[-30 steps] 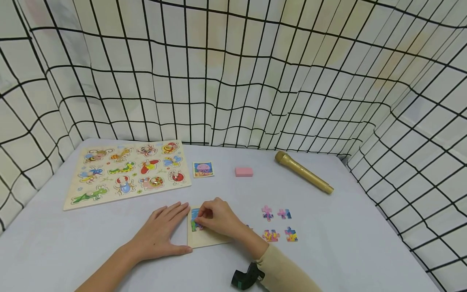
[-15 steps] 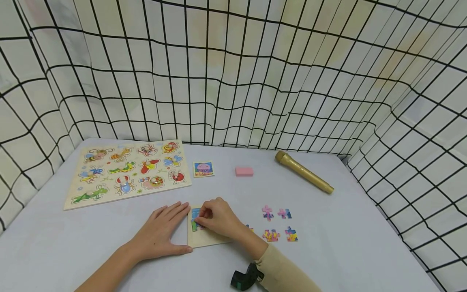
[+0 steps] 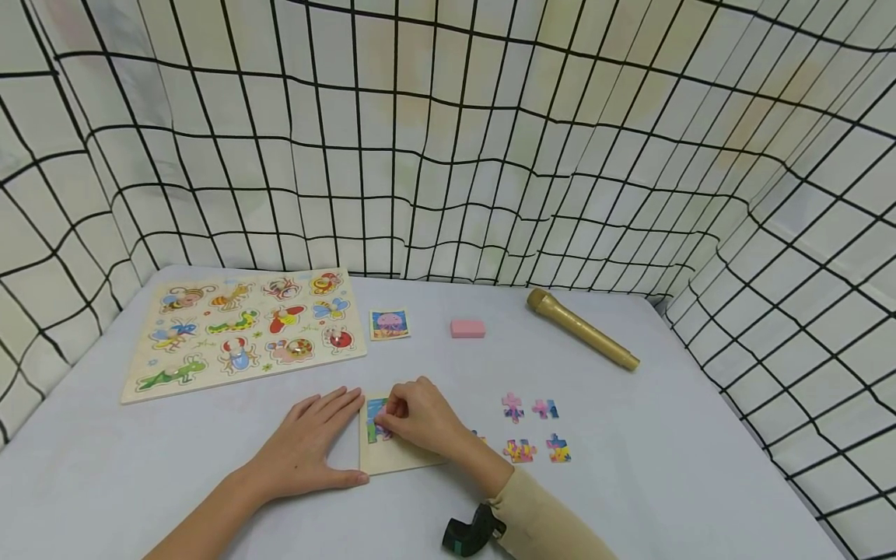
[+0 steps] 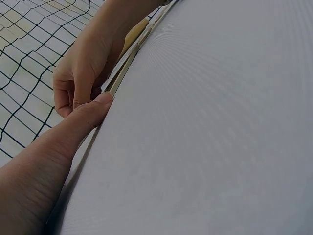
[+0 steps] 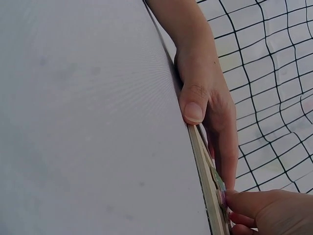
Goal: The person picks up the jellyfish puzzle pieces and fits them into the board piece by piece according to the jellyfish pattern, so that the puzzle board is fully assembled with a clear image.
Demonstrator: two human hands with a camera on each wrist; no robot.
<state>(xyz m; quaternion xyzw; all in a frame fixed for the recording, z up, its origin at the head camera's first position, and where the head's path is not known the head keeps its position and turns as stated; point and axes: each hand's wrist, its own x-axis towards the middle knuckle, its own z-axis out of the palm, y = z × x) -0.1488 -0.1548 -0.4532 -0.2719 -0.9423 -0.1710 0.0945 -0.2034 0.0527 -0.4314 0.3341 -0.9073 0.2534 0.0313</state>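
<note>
A small wooden puzzle board [image 3: 406, 460] lies on the white table, with a few blue and green jigsaw pieces [image 3: 373, 429] in its left part. My left hand [image 3: 308, 447] rests beside it, fingers extended, fingertips and thumb at the board's left edge. In the right wrist view that thumb [image 5: 194, 111] touches the corner of the board. Over the board, my right hand [image 3: 423, 420] pinches a jigsaw piece [image 5: 223, 196] between thumb and finger, right at the board's surface. The right hand covers much of the board and most of the piece in the head view.
Several loose jigsaw pieces [image 3: 519, 450] lie right of the board. Farther back are an insect peg puzzle [image 3: 245, 334], a small octopus picture card [image 3: 390, 324], a pink eraser-like block [image 3: 467, 329] and a gold microphone [image 3: 582, 329]. Black netting [image 3: 448, 163] surrounds the table.
The right hand has shifted very slightly to the right, still pinching the piece. The left hand has stayed in place.
</note>
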